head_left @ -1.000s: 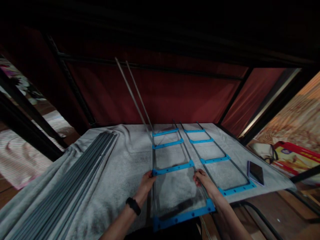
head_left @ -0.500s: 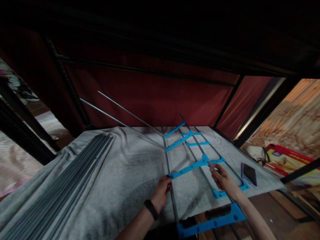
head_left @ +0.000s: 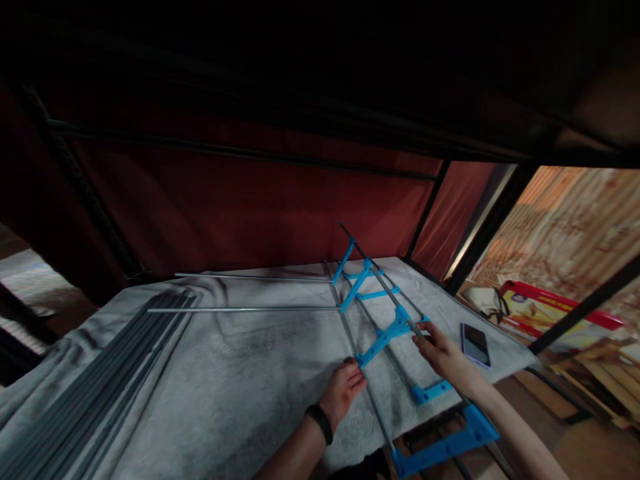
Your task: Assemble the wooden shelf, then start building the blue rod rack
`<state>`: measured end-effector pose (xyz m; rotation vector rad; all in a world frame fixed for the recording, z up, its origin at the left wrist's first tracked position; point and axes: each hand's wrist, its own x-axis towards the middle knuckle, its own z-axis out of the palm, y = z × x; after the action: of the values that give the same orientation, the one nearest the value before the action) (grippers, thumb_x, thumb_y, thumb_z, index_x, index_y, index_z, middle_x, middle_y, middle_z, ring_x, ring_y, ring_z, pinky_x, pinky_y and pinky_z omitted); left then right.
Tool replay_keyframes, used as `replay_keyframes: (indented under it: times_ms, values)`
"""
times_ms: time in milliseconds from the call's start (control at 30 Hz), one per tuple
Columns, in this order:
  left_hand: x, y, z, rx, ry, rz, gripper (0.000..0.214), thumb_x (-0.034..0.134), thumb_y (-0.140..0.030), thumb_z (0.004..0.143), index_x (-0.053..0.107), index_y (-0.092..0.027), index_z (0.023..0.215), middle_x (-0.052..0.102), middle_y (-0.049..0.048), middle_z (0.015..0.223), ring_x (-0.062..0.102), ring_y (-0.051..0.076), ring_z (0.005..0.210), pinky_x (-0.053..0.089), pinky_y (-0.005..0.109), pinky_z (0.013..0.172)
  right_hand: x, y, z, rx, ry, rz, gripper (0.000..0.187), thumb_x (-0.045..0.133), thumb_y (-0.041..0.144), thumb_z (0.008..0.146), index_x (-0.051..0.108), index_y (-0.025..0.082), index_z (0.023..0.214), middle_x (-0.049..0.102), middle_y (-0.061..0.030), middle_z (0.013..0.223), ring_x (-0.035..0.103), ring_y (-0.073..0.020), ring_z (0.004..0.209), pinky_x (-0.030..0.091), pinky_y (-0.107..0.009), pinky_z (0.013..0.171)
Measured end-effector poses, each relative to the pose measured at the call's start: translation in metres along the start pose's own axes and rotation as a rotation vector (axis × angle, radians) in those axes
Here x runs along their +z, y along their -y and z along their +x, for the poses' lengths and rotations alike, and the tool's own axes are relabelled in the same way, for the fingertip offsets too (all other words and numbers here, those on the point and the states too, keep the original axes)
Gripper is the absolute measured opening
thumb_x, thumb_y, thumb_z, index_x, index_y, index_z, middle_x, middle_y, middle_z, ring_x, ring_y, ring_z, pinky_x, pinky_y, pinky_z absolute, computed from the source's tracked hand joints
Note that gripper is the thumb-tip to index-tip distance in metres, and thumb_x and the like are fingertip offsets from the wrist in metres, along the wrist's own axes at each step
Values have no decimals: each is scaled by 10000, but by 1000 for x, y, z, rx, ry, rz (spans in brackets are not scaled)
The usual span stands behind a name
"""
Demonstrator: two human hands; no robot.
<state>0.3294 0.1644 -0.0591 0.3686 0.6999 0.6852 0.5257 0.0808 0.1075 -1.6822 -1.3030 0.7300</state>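
Note:
A rack of grey metal tubes joined by blue plastic brackets (head_left: pixel 383 340) lies on the grey cloth, its upper side tilted up. My left hand (head_left: pixel 345 390), a black band on its wrist, grips the lower tube (head_left: pixel 377 410) beside the bracket's left end. My right hand (head_left: pixel 443 353) is closed around the raised tube (head_left: pixel 385 285) just below the bracket's peak. Two thin tubes (head_left: pixel 245 309) stick out leftward from the lower tube's far part. Another blue bracket (head_left: pixel 445 450) joins the near ends, past the table edge.
A bundle of grey tubes (head_left: pixel 115 373) lies on the cloth (head_left: pixel 250 380) at left. A phone (head_left: pixel 475 345) rests near the right edge. Beyond it are a red and yellow box (head_left: pixel 545 317) and cardboard pieces (head_left: pixel 600 373). Dark posts and a red curtain (head_left: pixel 240 213) enclose the back.
The rack has tipped, its brackets now steeper. Its two side tubes have swung down from a slant to nearly level. Both hands keep their holds, and my view has turned right.

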Motion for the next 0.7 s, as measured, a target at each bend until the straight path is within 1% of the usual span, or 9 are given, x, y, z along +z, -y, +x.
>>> replay_keyframes:
  times_ms: [100,233,333,467,567,633,700]
  values:
    - [1,4,11,-35,50,-9,215,665,-234,810,611,-167,1007,663,136,1131,627,227,1102,437,382,1050,3,-1,6,-11,52,64,389,534,567,870,472,222,1040,327,83,605,281,-93,509,245,-231,456]
    - [7,14,28,-55,55,-38,217,640,-246,833,603,-176,1035,642,130,1182,604,225,1147,426,394,1067,1,-1,12,-30,26,43,371,555,544,866,491,223,1040,363,77,599,309,-99,517,258,-230,465]
    - [12,18,35,-68,75,-19,248,655,-275,824,607,-182,1048,632,130,1212,581,239,1179,414,421,1072,-3,-2,16,-20,14,32,352,554,535,867,491,230,1032,392,71,602,315,-100,511,254,-231,460]
    - [19,21,35,-48,134,26,264,681,-308,799,620,-189,1027,632,126,1226,546,270,1225,406,474,1063,-8,-6,22,-18,23,23,323,553,517,868,489,237,1015,415,67,605,323,-102,509,255,-232,465]
    - [23,21,33,-32,170,51,275,698,-292,772,628,-192,1018,634,124,1232,515,294,1270,395,510,1060,-9,-7,26,-13,42,6,320,561,515,862,492,240,1009,442,62,617,339,-103,512,259,-233,470]
    - [21,19,32,-30,167,50,270,704,-258,755,636,-194,1009,622,117,1261,480,303,1313,385,521,1067,-8,-5,28,-6,59,2,324,566,519,854,497,242,1007,451,61,624,347,-103,509,259,-231,468]
    - [16,17,32,-26,132,46,277,696,-219,756,640,-193,1026,596,113,1302,449,297,1346,379,512,1079,-7,-2,28,-6,38,-5,319,575,518,843,512,242,991,448,63,609,349,-104,497,263,-230,461]
